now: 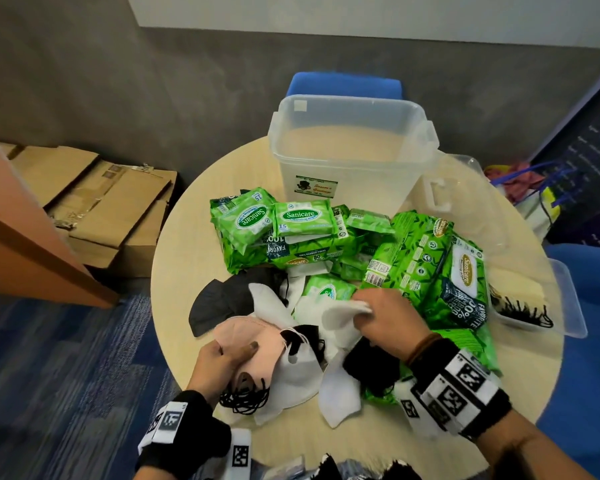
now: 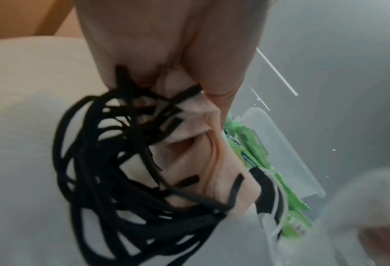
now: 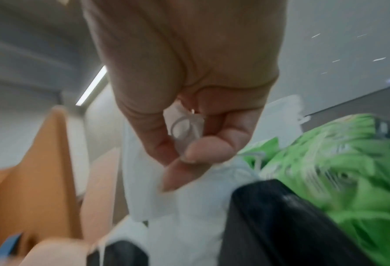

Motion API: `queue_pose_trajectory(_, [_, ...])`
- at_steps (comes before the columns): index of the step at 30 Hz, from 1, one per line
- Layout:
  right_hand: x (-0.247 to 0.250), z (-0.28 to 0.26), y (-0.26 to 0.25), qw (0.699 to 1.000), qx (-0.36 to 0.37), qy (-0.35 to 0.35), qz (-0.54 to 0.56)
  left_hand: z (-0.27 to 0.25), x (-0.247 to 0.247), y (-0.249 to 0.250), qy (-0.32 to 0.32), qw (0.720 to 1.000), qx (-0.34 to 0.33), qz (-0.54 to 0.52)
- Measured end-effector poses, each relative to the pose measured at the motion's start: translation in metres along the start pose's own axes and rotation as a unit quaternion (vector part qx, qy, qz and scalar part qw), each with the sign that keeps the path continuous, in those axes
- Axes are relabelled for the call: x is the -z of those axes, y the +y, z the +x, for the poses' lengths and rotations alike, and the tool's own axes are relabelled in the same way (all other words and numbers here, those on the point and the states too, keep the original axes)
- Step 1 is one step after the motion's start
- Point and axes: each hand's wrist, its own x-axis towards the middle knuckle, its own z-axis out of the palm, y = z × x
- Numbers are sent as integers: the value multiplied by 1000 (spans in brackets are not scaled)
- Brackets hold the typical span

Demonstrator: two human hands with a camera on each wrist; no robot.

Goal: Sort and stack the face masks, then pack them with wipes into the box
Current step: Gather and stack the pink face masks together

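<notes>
A round pale wood table (image 1: pixel 187 271) holds everything. At its far side stands a big clear plastic box (image 1: pixel 350 147), upright with its open top up. Its clear lid (image 1: pixel 465 188) lies just to the right of it. In front of the box is a heap of green Sanicare wipe packs (image 1: pixel 302 233). The biggest pack (image 1: pixel 461 271) lies on the right with its long side running from far to near, and the small packs on the left lie mostly flat, labels up. Close to the person is a loose pile of face masks, black (image 1: pixel 215 303), white (image 1: pixel 340 393) and pink, lying every which way. At the right edge sits a clear tray (image 1: pixel 565 299) with black loops inside. The left hand (image 1: pixel 222 362) has its fingers curled tight around a bunch of pink masks (image 1: pixel 253 337), and their black ear loops (image 2: pixel 112 171) hang in a tangle under the fist. The right hand (image 1: pixel 388 320) pinches a white mask (image 1: pixel 343 318) between thumb and fingers, with the mask hanging down from the pinch over the pile.
</notes>
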Motion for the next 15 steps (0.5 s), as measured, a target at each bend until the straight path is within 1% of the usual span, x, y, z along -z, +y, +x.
queue_pose_trajectory(2, [9, 6, 4, 992, -17, 47, 117, -5, -5, 8, -1, 1000, -24, 1])
queue_pose_trajectory(3, [11, 10, 6, 986, -32, 54, 156, -7, -6, 13, 4, 999, -41, 2])
queue_pose_trajectory(5, [9, 18, 10, 979, -78, 38, 186, -10, -6, 25, 16, 997, -73, 2])
queue_pose_trajectory(6, [8, 19, 10, 982, -101, 31, 159, -14, -4, 33, 20, 996, -89, -2])
queue_pose_trajectory(7, [7, 20, 11, 987, -111, 35, 107, -18, -2, 40, 22, 994, -108, -15])
queue_pose_trajectory(8, [8, 18, 8, 991, -114, 54, 46, -23, 1, 49, 18, 991, -126, -31])
queue_pose_trajectory(9, [9, 16, 5, 991, -105, 86, 8, -28, 3, 57, 10, 989, -138, -44])
queue_pose_trajectory(10, [11, 11, -2, 989, -85, 124, 3, -35, 4, 66, -4, 987, -147, -59])
queue_pose_trajectory(11, [11, 8, -9, 985, -51, 161, 24, -41, 5, 76, -22, 984, -160, -79])
queue_pose_trajectory(12, [12, 2, -17, 981, -18, 182, 69, -47, 2, 84, -41, 980, -168, -99])
queue_pose_trajectory(13, [12, -3, -27, 973, 16, 185, 138, -53, -3, 94, -53, 976, -174, -118])
queue_pose_trajectory(14, [11, -9, -39, 963, 43, 159, 213, -58, -8, 102, -63, 973, -176, -133])
queue_pose_trajectory(15, [11, -15, -50, 948, 69, 119, 287, -63, -13, 111, -74, 970, -184, -143])
